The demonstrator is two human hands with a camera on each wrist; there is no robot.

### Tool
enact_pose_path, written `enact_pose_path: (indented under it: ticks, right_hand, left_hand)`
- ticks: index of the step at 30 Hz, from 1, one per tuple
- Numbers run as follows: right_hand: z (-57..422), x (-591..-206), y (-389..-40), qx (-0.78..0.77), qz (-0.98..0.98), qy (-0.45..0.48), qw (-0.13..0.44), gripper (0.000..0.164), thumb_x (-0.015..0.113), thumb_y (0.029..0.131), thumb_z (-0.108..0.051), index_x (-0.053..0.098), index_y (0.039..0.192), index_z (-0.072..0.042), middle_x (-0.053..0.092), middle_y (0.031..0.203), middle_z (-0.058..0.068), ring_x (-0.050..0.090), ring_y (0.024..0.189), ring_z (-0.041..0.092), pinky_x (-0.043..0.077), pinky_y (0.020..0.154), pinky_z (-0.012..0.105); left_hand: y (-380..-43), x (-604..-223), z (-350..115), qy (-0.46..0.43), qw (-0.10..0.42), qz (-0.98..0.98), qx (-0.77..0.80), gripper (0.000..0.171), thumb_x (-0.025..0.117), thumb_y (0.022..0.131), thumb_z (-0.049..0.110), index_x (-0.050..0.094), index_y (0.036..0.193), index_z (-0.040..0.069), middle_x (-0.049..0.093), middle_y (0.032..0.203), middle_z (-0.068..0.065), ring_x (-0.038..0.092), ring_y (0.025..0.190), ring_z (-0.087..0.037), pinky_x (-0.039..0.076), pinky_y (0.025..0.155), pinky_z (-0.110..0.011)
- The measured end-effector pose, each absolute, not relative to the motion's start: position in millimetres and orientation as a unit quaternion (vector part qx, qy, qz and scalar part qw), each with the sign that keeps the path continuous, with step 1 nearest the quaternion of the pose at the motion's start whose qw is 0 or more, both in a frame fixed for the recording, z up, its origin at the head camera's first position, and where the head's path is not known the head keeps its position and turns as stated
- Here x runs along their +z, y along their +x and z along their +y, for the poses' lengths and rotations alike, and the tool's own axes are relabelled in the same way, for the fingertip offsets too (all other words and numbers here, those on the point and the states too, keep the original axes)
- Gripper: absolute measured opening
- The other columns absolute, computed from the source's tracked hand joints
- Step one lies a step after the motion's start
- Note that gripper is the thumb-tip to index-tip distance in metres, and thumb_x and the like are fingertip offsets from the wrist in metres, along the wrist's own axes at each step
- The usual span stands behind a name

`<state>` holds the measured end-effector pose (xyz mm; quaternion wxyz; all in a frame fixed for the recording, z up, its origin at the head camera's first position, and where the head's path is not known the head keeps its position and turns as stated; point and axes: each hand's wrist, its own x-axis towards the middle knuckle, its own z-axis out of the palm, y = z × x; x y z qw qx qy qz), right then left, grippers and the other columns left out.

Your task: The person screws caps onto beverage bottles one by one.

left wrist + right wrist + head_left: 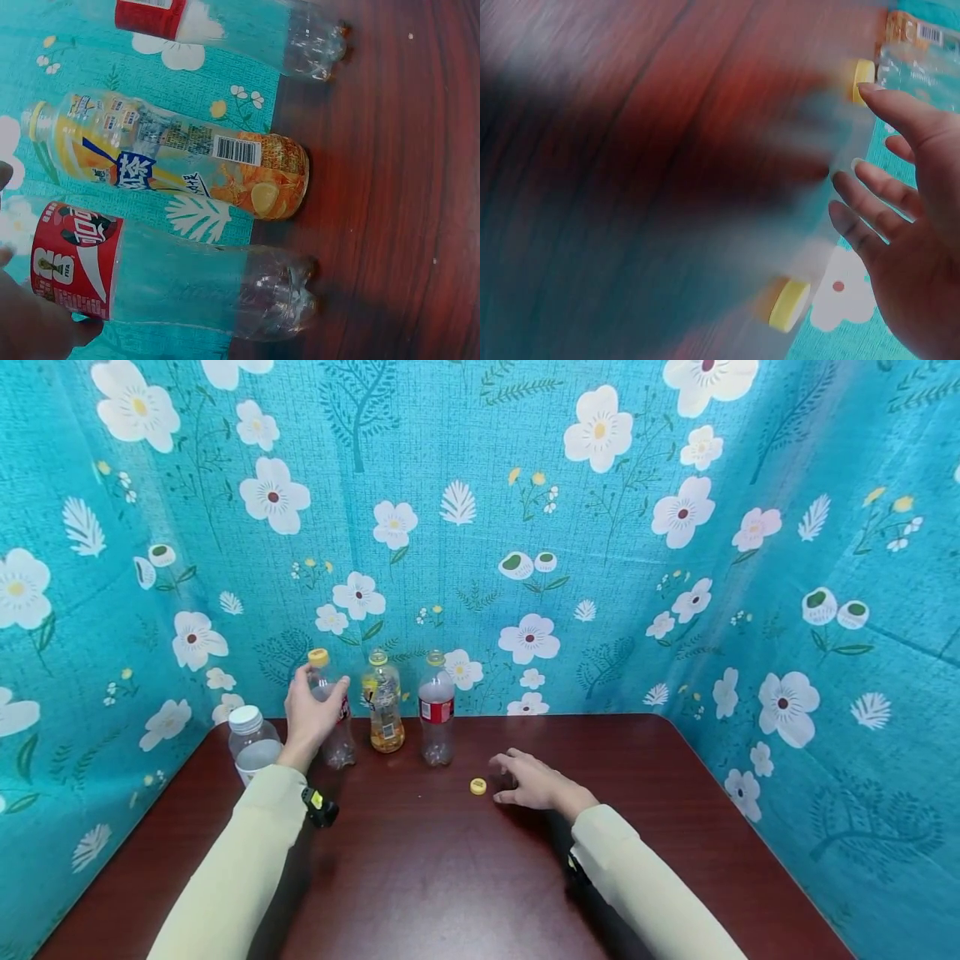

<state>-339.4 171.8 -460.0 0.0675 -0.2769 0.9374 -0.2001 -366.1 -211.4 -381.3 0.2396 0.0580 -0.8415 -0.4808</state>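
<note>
A clear plastic cola bottle [339, 745] with a red label and yellow cap stands upright at the back left. My left hand [309, 714] holds it around the upper part, thumb on the right side. Right of it stand an uncapped tea bottle [386, 714] with a yellow label and a red-labelled clear bottle [437, 727] without a cap. My right hand [528, 781] hovers over the table with spread, loosely bent fingers and holds nothing. One yellow cap [863, 82] lies near its thumb; another yellow cap [789, 304] shows lower in the right wrist view.
A wide clear jar [253, 745] with a white lid stands at the left edge, left of my forearm. The dark wooden table [450, 877] ends at the back and sides against a blue flowered cloth [480, 527].
</note>
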Motion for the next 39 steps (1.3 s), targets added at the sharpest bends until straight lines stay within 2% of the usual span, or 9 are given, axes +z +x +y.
enact_pose_path:
  ticks: [4,7,12,15,18,23,32,35,39]
  right_hand:
    - [162,-461,-340,-0.186,0.94,-0.276,0.072,0.055,0.078,0.091,-0.032,0.058,0.138,-0.013,0.06,0.121,0.007,0.058,0.102,0.018,0.054,0.091,0.043]
    - [157,-462,-339,-0.179,0.941,-0.277,0.075,0.056,0.078,0.091,-0.035,0.058,0.139,-0.015,0.059,0.123,0.005,0.058,0.102,0.017,0.054,0.092,0.042]
    - [153,-464,-338,-0.167,0.943,-0.278,0.074,0.057,0.078,0.09,-0.037,0.058,0.14,-0.017,0.058,0.124,0.002,0.058,0.1,0.015,0.055,0.091,0.04]
    - [152,-463,-338,-0.169,0.944,-0.273,0.076,0.058,0.079,0.09,-0.036,0.058,0.141,-0.018,0.058,0.125,0.002,0.059,0.101,0.015,0.055,0.092,0.04]
    - [149,-462,-338,-0.165,0.944,-0.275,0.075,0.056,0.078,0.09,-0.035,0.059,0.14,-0.018,0.058,0.126,0.003,0.059,0.104,0.016,0.054,0.095,0.042]
    - [143,-460,-339,-0.129,0.946,-0.291,0.066,0.05,0.076,0.092,-0.036,0.063,0.138,-0.021,0.057,0.127,0.004,0.059,0.107,0.018,0.053,0.097,0.044]
    - [130,-460,-339,-0.103,0.947,-0.297,0.058,0.045,0.075,0.094,-0.036,0.066,0.135,-0.021,0.057,0.135,0.008,0.059,0.117,0.025,0.052,0.099,0.048]
    - [128,-460,-339,-0.101,0.946,-0.302,0.057,0.042,0.075,0.094,-0.035,0.068,0.132,-0.022,0.059,0.134,0.007,0.059,0.117,0.024,0.052,0.099,0.047]
    - [127,-458,-341,-0.105,0.943,-0.312,0.054,0.037,0.076,0.093,-0.031,0.07,0.128,-0.02,0.061,0.127,0.006,0.06,0.111,0.022,0.053,0.099,0.043]
  left_hand:
    - [-362,-380,-210,0.023,0.277,-0.854,-0.441,0.084,0.067,0.097,0.039,0.021,0.16,0.008,0.026,0.159,-0.023,0.029,0.148,-0.041,0.029,0.117,-0.06]
    - [-354,-378,-205,-0.006,0.326,-0.85,-0.413,0.084,0.07,0.096,0.035,0.023,0.159,0.008,0.023,0.159,-0.021,0.028,0.148,-0.041,0.031,0.116,-0.061]
    - [-336,-370,-185,-0.078,0.439,-0.822,-0.353,0.074,0.077,0.091,0.027,0.038,0.149,0.002,0.034,0.148,-0.023,0.035,0.135,-0.044,0.036,0.109,-0.061]
    - [-328,-364,-165,-0.123,0.466,-0.809,-0.336,0.074,0.083,0.086,0.024,0.044,0.144,0.0,0.042,0.141,-0.024,0.04,0.127,-0.043,0.039,0.103,-0.059]
    - [-325,-362,-143,-0.163,0.437,-0.817,-0.339,0.079,0.087,0.082,0.027,0.044,0.144,0.002,0.045,0.14,-0.022,0.044,0.126,-0.039,0.042,0.102,-0.056]
    - [-332,-368,-112,-0.19,0.344,-0.858,-0.332,0.09,0.087,0.082,0.037,0.038,0.151,0.007,0.043,0.146,-0.017,0.043,0.132,-0.035,0.043,0.107,-0.055]
    - [-362,-386,-84,-0.13,0.171,-0.887,-0.409,0.109,0.076,0.088,0.054,0.01,0.164,0.013,0.023,0.161,-0.019,0.033,0.146,-0.04,0.036,0.113,-0.061]
    - [-371,-389,-80,-0.11,0.155,-0.884,-0.427,0.105,0.074,0.089,0.055,0.011,0.163,0.014,0.025,0.161,-0.02,0.035,0.145,-0.04,0.037,0.113,-0.06]
    - [-381,-391,-77,-0.098,0.167,-0.879,-0.436,0.092,0.069,0.093,0.052,0.022,0.162,0.013,0.034,0.157,-0.02,0.039,0.141,-0.039,0.038,0.111,-0.059]
